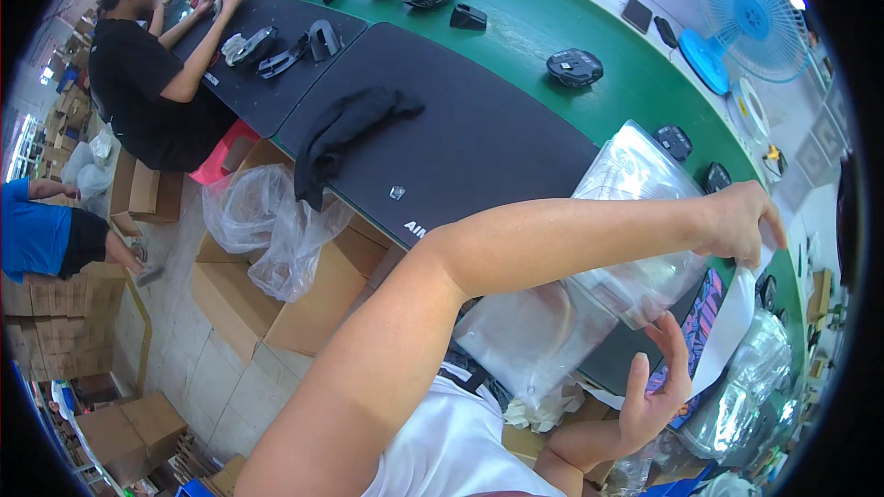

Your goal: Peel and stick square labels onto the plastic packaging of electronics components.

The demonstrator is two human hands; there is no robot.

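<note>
My left arm reaches across to the right. At its end my left hand is closed on the upper edge of a white sheet. Beside that sheet lies a flat piece with a pink, purple and blue pattern. My right hand is lower down, open, thumb and fingers apart, its fingertips by the edge of a stack of clear plastic bags. More clear bags lie nearer to me, partly behind my left forearm.
A black mat with a dark cloth covers the green bench. Black computer mice stand along it. A blue fan is at the far right. An open carton stands left; a co-worker sits beyond.
</note>
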